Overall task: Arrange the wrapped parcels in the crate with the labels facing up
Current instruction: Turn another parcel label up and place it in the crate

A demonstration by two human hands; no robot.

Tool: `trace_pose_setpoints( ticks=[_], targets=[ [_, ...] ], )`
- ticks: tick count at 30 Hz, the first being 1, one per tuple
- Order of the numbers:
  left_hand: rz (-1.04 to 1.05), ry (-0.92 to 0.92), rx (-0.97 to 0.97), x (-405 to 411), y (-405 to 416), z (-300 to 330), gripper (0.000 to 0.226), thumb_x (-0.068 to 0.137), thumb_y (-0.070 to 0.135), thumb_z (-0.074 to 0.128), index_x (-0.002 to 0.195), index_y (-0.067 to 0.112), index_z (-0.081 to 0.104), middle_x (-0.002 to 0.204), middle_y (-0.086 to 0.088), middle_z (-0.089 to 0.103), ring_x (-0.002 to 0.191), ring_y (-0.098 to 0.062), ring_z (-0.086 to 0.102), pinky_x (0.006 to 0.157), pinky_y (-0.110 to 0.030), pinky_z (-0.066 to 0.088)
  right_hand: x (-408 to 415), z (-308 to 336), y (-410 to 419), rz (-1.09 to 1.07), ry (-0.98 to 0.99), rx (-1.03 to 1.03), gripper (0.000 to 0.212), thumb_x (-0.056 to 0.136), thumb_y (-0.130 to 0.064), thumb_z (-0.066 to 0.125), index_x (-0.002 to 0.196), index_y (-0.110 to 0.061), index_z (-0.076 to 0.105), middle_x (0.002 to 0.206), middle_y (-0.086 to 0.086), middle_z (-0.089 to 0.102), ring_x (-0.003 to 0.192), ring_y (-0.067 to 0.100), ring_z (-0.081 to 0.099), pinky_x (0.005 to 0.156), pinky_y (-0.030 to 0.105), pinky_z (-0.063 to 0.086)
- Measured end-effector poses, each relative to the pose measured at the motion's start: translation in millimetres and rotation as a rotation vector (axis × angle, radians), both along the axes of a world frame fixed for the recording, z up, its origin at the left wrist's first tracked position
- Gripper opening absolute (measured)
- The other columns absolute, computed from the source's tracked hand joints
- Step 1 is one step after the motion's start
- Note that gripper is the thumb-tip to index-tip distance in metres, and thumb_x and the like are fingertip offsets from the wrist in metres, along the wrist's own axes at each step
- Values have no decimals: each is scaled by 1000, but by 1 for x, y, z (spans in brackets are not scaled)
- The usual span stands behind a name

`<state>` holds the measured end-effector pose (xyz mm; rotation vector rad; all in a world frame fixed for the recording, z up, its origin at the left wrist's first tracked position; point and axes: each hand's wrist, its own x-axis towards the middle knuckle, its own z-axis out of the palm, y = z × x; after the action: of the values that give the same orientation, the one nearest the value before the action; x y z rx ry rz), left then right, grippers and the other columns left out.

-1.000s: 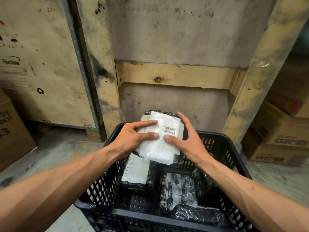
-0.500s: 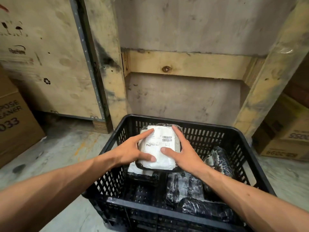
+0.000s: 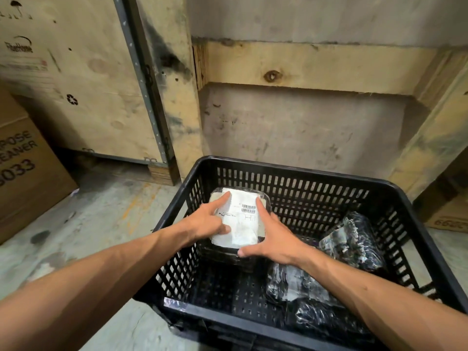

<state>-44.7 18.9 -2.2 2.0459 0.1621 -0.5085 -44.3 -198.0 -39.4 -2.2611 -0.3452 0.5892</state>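
Note:
A black slatted plastic crate [image 3: 304, 171] stands on the floor in front of me. In its far left corner lies a plastic-wrapped parcel [image 3: 244, 224] with its white barcode label facing up, resting on top of something dark that I cannot make out. My left hand [image 3: 205, 224] lies on the parcel's left side, index finger stretched over the label. My right hand [image 3: 276, 239] presses along its right edge, thumb at the near corner. Three more dark wrapped parcels sit on the crate's right side: one at the right wall [image 3: 354, 239], one mid-right [image 3: 296, 285], one near the front [image 3: 319, 315].
A large plywood shipping box [image 3: 76, 72] and a wooden post-and-beam frame [image 3: 316, 69] rise behind the crate against a concrete wall. A printed cardboard box [image 3: 22, 168] sits on the floor at left, and another carton [image 3: 448, 216] at right. The crate's near-left floor shows bare.
Both hands have lowered the labelled parcel from above the crate's rim down into the far left corner. The white-labelled parcel seen below it earlier is now covered.

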Motion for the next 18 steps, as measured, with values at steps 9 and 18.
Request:
trace_pose_setpoints(
  ticks=[9, 18],
  targets=[
    [84, 45, 116, 20, -1, -17, 86, 92, -2, 57, 157, 44, 24, 166, -5, 28, 143, -27, 39, 120, -44, 31, 8, -27, 16, -49, -8, -61, 138, 66, -70, 80, 157, -49, -22, 174, 9, 3, 156, 31, 22, 124, 50, 29],
    [52, 54, 179, 24, -1, -15, 86, 92, -2, 57, 157, 44, 24, 161, -7, 35, 139, -28, 43, 118, -42, 35, 3, -29, 19, -80, -14, -45, 130, 75, -66, 80, 156, -52, -21, 174, 10, 2, 156, 32, 22, 124, 53, 30]
  ],
)
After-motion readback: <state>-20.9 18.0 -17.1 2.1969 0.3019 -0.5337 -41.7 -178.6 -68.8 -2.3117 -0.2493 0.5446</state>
